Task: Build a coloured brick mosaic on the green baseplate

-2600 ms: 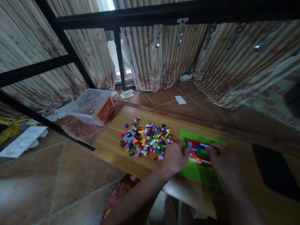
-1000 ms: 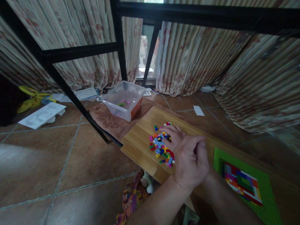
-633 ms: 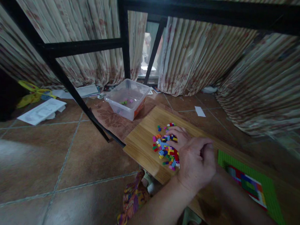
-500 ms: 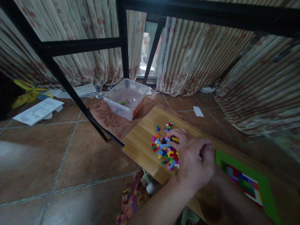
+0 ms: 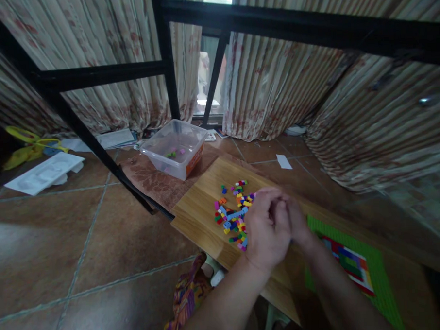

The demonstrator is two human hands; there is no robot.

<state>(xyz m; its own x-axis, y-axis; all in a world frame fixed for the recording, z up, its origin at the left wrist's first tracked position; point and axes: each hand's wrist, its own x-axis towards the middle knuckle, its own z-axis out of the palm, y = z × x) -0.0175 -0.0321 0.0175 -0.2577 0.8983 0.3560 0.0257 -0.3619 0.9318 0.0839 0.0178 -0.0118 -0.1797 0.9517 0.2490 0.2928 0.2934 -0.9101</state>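
My left hand (image 5: 265, 233) is closed, its fingers curled in above the wooden table. Just behind it and partly covered by it, my right hand (image 5: 295, 220) has its fingers bent in toward the left one. Whatever lies between the fingers is hidden. A loose pile of small toy building bricks (image 5: 237, 214) in many colours spreads on the table left of the hands, partly covered by the left one. To the right lies a green baseplate (image 5: 383, 274) bearing a patterned block of bricks (image 5: 350, 264), partly behind my right forearm.
The wooden table (image 5: 196, 205) runs from centre to lower right. Past its far left end stands a clear plastic tub (image 5: 175, 147) with a few bricks inside. A black metal frame (image 5: 102, 73) crosses the view before curtains (image 5: 275, 85). A white tray (image 5: 45, 172) lies on the tiled floor.
My right hand has drawn back from the brick pile to beside my left hand, and the two are now close together. The whole view has shifted slightly.
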